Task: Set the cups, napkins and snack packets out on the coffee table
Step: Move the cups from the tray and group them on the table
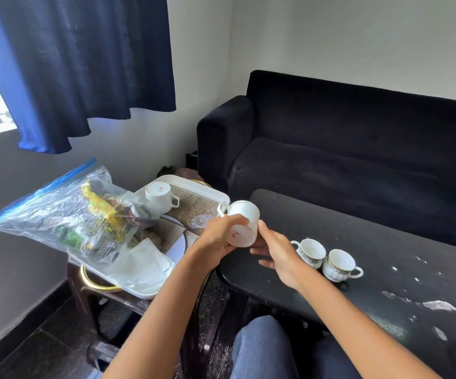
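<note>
My left hand (218, 239) grips a white cup (241, 222) tipped on its side, its base toward me, above the left end of the black coffee table (371, 258). My right hand (276, 253) touches the cup's base rim with fingers spread. Two patterned cups (310, 251) (340, 263) stand upright on the table just right of my hands. Another white cup (159, 196) lies upside down on the white tray (185, 184). A clear zip bag with snack packets (84, 217) rests on the tray's left. White napkins (142, 263) lie at the tray's near end.
The tray sits on a dark side table (98, 294) left of the coffee table. A dark sofa (358, 149) runs behind the coffee table. Blue curtains (70, 64) hang at the left. White flecks mark the table's right part. My knees are below.
</note>
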The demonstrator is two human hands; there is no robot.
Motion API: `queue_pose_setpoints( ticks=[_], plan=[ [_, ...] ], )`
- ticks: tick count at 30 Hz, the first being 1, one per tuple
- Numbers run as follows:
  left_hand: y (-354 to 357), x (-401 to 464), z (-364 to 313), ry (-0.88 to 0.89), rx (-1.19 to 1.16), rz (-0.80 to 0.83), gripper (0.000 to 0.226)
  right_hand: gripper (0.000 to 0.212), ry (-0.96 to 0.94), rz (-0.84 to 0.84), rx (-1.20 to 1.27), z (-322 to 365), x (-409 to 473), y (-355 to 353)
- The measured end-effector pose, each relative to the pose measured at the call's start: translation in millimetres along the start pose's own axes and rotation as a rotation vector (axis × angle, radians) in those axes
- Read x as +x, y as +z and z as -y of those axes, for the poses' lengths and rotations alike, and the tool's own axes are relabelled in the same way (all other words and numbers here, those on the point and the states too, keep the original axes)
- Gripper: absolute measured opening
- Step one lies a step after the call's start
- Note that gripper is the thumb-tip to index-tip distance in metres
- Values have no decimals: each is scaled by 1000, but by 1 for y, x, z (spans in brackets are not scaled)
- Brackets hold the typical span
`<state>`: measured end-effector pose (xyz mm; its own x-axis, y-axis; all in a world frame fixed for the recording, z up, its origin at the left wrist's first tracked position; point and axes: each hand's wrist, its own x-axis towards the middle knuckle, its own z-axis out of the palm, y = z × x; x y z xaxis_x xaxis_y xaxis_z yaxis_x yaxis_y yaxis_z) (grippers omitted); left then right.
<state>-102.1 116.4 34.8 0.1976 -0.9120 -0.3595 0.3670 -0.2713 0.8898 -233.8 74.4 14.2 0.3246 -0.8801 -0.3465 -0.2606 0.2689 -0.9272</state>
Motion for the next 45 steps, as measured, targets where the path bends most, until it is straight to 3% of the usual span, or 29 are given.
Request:
queue_pose_setpoints(
  ticks=[3, 7, 12, 15, 19, 26, 37, 41, 45],
  plan=[
    [2, -2, 0, 29, -1, 32, 50, 44, 45, 91, 188, -2, -2, -4],
    [6, 0, 1, 55, 19, 1, 45, 39, 40, 168, 368, -1, -3, -8],
    [4, 3, 3, 140, 120, -73, 24, 31, -39, 169, 431, -4, 0, -11],
    [0, 8, 2, 184, 181, -83, 25, 23, -68, 151, 472, -6, 2, -16],
    [-1, 11, 6, 255, 247, -17, 5, 18, -120, 150, 437, -9, 2, -28],
    [14, 8, 23, 323, 391, 102, 37, 58, -229, 150, 238, -19, -10, -51],
    [45, 12, 75, 265, 1001, 174, 78, 60, -227, -125, 83, -74, -21, -87],
    [49, 11, 96, 128, 1036, 242, 96, 57, -200, -174, 100, -98, -19, -97],
    [51, 11, 108, 14, 1064, 318, 94, 59, -170, -211, 136, -118, -14, -104]
  ],
)
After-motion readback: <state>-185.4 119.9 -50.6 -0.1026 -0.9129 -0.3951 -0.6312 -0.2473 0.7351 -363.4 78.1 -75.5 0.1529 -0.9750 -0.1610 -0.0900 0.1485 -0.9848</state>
